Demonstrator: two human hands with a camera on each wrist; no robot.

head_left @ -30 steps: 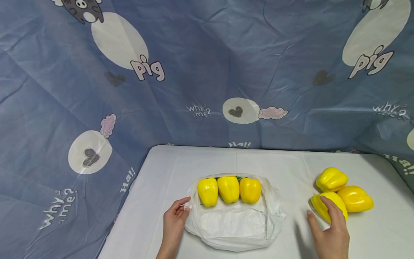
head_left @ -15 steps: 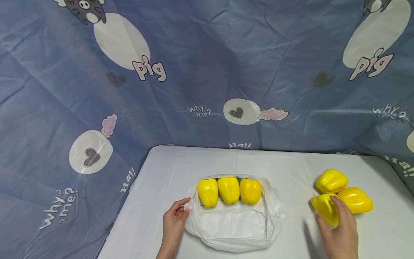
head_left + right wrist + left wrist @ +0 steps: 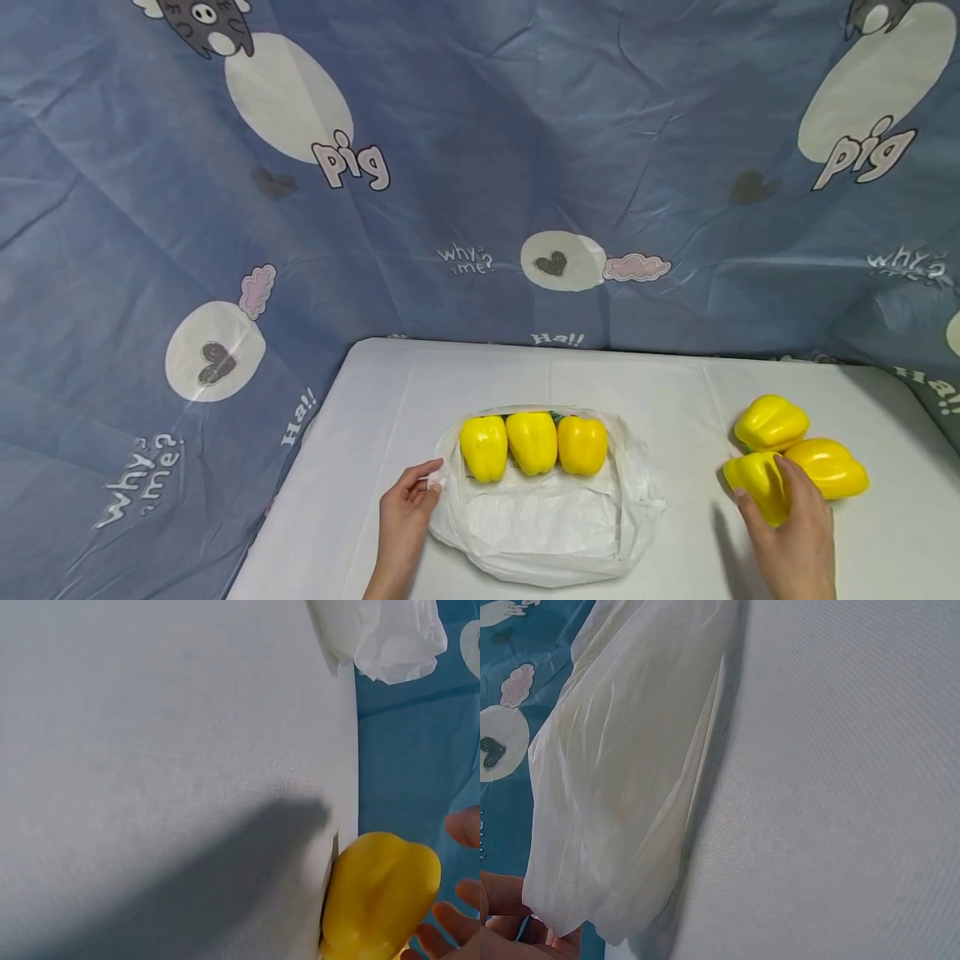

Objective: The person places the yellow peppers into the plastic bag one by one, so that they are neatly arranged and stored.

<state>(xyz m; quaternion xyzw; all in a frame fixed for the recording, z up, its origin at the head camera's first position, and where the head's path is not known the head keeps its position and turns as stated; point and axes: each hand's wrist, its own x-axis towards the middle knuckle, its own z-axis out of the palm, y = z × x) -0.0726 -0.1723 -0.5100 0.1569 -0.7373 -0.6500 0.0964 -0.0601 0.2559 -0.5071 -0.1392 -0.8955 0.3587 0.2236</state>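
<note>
My left hand pinches the left rim of a white plastic bag, which lies with its mouth spread wide. Inside, three yellow bell peppers stand in a row along the far side. The left wrist view shows the bag's outer side and my fingers at its edge. To the right, my right hand is at the nearest loose yellow bell pepper, thumb and fingers spread. In the right wrist view the thumb stands apart from that pepper, with the other fingertips close beside it.
Two more yellow bell peppers, one behind and one to the right, lie against the nearest loose one. Everything rests on a white-covered table. A blue printed cloth hangs behind and along the left side.
My right hand has shifted right and slightly toward me, around the nearest loose pepper, which has turned a little. My left hand stays at the bag's rim.
</note>
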